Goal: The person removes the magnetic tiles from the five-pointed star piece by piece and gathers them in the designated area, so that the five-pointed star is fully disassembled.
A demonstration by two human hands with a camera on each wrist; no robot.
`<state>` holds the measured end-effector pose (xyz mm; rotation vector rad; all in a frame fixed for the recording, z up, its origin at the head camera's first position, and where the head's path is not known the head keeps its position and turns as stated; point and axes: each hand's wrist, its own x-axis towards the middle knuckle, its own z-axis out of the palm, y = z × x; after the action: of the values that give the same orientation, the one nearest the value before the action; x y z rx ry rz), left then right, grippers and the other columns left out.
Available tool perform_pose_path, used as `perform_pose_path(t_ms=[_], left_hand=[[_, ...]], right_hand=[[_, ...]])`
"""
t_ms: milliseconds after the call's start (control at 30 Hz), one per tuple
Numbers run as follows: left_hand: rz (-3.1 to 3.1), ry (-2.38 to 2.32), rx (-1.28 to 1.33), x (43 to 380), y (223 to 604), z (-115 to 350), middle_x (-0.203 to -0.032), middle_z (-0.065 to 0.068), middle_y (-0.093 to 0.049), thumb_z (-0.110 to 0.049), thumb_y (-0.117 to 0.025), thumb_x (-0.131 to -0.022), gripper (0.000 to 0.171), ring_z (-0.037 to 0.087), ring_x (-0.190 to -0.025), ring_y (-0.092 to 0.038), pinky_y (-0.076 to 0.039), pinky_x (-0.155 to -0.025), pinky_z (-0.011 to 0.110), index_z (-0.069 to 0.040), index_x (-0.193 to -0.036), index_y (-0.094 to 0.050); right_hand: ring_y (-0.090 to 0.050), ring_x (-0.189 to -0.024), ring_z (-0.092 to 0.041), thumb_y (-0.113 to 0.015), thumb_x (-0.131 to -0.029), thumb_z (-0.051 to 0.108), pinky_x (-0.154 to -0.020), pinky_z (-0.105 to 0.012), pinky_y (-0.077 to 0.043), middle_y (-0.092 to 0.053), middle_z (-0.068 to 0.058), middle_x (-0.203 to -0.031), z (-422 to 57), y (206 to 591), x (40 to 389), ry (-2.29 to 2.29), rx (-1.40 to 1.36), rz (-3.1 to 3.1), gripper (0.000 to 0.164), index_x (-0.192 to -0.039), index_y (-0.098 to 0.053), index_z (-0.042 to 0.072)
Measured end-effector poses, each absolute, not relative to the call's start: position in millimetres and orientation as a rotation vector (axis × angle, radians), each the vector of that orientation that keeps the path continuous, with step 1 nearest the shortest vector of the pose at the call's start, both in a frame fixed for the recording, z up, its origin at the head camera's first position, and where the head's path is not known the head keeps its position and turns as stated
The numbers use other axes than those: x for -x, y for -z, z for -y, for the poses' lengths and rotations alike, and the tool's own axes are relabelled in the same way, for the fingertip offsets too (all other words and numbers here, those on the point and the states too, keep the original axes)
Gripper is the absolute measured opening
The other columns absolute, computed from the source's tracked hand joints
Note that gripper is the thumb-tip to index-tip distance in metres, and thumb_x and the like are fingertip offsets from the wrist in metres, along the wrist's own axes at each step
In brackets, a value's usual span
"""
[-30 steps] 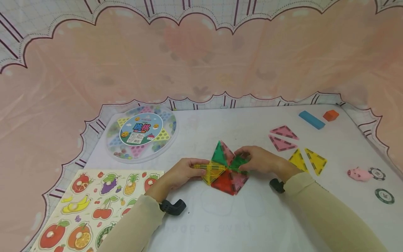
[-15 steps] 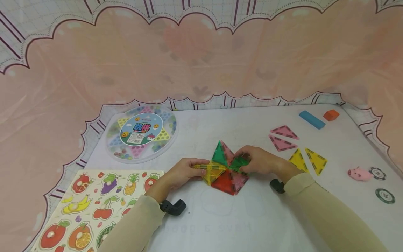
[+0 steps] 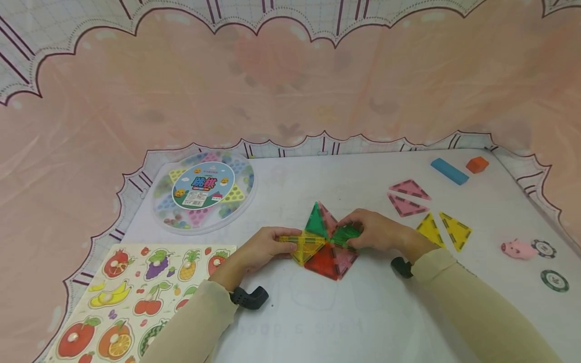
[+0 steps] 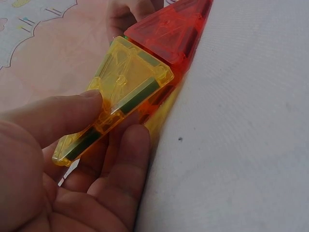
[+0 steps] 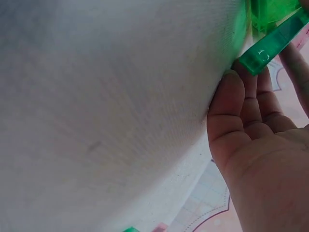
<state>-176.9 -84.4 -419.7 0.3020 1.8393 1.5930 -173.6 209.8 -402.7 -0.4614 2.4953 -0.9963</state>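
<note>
- Head view: a person's 2 hands work at a wheel-like cluster (image 3: 323,259) of translucent magnetic triangle tiles, on the middle of a white tabletop (image 3: 290,186)
- Left hand (image 3: 258,249): thumb and fingers pinch a yellow tile (image 4: 120,79) at the cluster's left, next to a red tile (image 4: 169,31)
- Right hand (image 3: 379,229): curled fingers and thumb pinch a green tile (image 3: 346,233) at the cluster's right, just beyond a pink tile (image 3: 345,259)
- Little has changed since 1 second ago: the left side matches, while the right hand and green tile sit slightly farther right; I judge this as fine adjusting
- Edges: a fruit peg puzzle (image 3: 136,254) lies beneath the left sleeve's line; 2 loose yellow tiles (image 3: 456,232) lie just beyond the right wrist
- Room: tabletop stretches nearward from the cluster, and beyond it towards the peach cloth (image 3: 295,91)
</note>
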Motion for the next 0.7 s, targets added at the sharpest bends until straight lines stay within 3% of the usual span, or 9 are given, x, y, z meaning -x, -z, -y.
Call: perform_pose_path(t_ms=[400, 700], left_hand=[[-1.829, -1.595, -0.303, 178.2, 420.9, 84.3, -0.115, 0.01, -0.057, -0.016, -0.065, -0.082, 0.04, 0.02, -0.098, -0.056, -0.046, -0.081, 0.031, -0.008, -0.121, -0.056], [-1.841, -1.582, -0.305, 178.7, 422.7, 85.8, -0.114, 0.007, -0.057, -0.019, -0.066, -0.081, 0.04, 0.021, -0.099, -0.056, -0.046, -0.081, 0.03, -0.012, -0.12, -0.058]], right_hand=[[-0.045, -0.096, -0.02, -0.066, -0.075, 0.022, -0.087, -0.038, -0.041, -0.048, 0.0, -0.113, -211.2, 403.1, 174.2, 0.994, 0.476, -2.519, 0.035, -0.11, -0.059, 0.024], [-0.046, -0.096, -0.022, -0.068, -0.076, 0.025, -0.084, -0.038, -0.042, -0.049, -0.003, -0.111, -219.5, 401.6, 173.8, 0.99, 0.477, -2.589, 0.036, -0.11, -0.058, 0.018]])
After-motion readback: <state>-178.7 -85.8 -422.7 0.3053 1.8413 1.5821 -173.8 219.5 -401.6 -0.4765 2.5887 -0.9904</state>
